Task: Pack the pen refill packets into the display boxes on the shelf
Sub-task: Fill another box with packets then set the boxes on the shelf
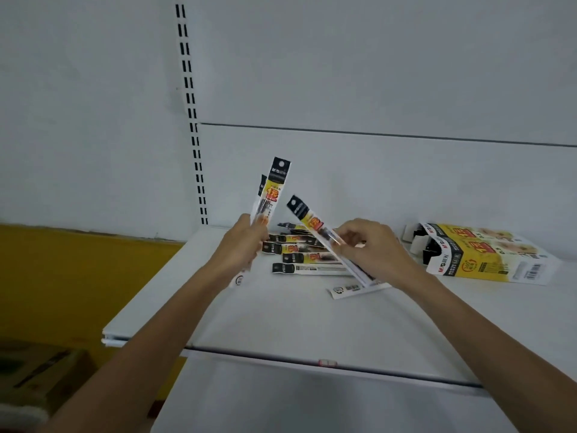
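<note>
the right hand [371, 248] pinches one refill packet [324, 235] tilted up-left, the left hand [240, 245] grips two upright packets [273, 192], and the open display box [480, 253] lies rightward, nearer the right hand.

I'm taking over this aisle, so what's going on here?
A person at a white shelf is sorting pen refill packets. The left hand grips a couple of packets upright; the right hand pinches one more packet, slanted. Other packets lie loose on the shelf behind the hands. A yellow display box lies on its side to the right, end flap open, with nothing going into it yet.
</note>
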The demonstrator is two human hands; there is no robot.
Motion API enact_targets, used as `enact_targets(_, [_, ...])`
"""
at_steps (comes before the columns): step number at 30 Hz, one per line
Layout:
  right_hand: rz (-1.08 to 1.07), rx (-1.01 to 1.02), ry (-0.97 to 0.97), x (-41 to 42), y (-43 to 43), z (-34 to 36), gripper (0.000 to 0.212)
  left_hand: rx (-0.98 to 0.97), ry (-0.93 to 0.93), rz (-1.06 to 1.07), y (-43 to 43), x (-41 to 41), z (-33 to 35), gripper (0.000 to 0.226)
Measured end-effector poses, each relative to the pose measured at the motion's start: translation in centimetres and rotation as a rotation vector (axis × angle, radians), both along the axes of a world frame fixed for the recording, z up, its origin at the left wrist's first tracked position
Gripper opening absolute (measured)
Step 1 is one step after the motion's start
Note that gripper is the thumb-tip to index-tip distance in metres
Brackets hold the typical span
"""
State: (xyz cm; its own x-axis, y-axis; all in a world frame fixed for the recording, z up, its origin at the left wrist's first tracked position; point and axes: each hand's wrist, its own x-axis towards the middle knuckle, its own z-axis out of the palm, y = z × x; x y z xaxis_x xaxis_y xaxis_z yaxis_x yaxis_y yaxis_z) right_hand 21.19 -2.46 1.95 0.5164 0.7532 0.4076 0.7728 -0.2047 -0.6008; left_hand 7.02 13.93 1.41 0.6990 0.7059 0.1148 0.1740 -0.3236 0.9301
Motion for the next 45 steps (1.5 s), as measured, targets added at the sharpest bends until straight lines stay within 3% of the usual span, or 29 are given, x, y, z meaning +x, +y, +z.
enact_targets(2, [0.008,0.070,0.084,-1.4,0.9,0.1,0.004,-0.111,-0.045,-0.013,-0.8,0.1,0.1,0.029])
enact_targets(5, [0.152,0.083,0.104,-4.4,2.6,-0.1,0.012,-0.077,-0.079,-0.091,-2.6,0.8,0.3,0.043])
enact_targets(7, [0.260,0.075,0.138,-5.2,3.0,-0.1,0.012,-0.019,-0.123,-0.112,-3.2,1.0,0.3,0.034])
enact_targets(9, [0.237,0.054,0.168,-4.2,2.7,0.2,0.012,0.039,-0.099,0.002,-2.7,0.5,0.5,0.026])
enact_targets(11, [0.083,-0.132,0.020,-1.7,2.2,0.0,0.024,0.048,-0.077,0.084,-1.7,-0.3,0.7,0.028])
enact_targets(13, [-0.028,-0.450,-0.176,0.0,1.8,-0.6,0.037,0.018,-0.079,0.073,-0.7,-0.9,0.7,0.027])
enact_targets(15, [-0.036,-0.573,-0.222,0.6,1.8,-1.3,0.032,-0.053,-0.124,0.042,-0.4,-1.3,0.7,0.025])
enact_targets(19, [0.004,-0.567,-0.305,0.4,2.3,-1.9,0.008,-0.100,-0.183,0.089,-0.2,-1.1,0.0,0.024])
enact_targets(21, [0.006,-0.554,-0.343,0.4,2.6,-2.1,0.007,-0.149,-0.178,0.114,0.1,-0.9,-0.4,0.021])
enact_targets(25, [-0.029,-0.490,-0.362,1.1,3.1,-2.8,0.030,-0.271,-0.188,0.091,0.4,-0.7,-0.5,0.010])
enact_targets(28, [-0.120,-0.524,-0.419,1.3,3.2,-3.2,0.028,-0.282,-0.200,0.064,0.1,-1.0,-0.5,0.015])
enact_targets(32, [-0.097,-0.517,-0.350,1.1,3.3,-2.8,0.039,-0.256,-0.209,0.049,-0.1,-1.6,-0.6,0.016])
enact_targets(35, [-0.110,-0.565,-0.452,0.9,3.4,-2.8,0.017,-0.224,-0.186,0.039,0.0,-1.6,-0.6,0.008])
enact_targets(37, [-0.128,-0.481,-0.563,0.8,3.2,-2.8,0.022,-0.235,-0.176,0.017,-0.1,-1.7,-0.4,0.007])
enact_targets(40, [-0.130,-0.243,-0.641,0.1,2.9,-1.7,0.031,-0.315,-0.166,0.002,-0.4,-1.8,0.0,0.028])
enact_targets(42, [-0.112,-0.090,-0.568,-0.4,2.8,-0.5,0.021,-0.322,-0.150,0.002,-0.5,-1.9,0.1,0.037])
enact_targets(45, [-0.137,0.056,-0.360,-0.9,2.5,0.5,0.014,-0.200,-0.151,-0.007,-0.8,-1.8,0.0,0.030])
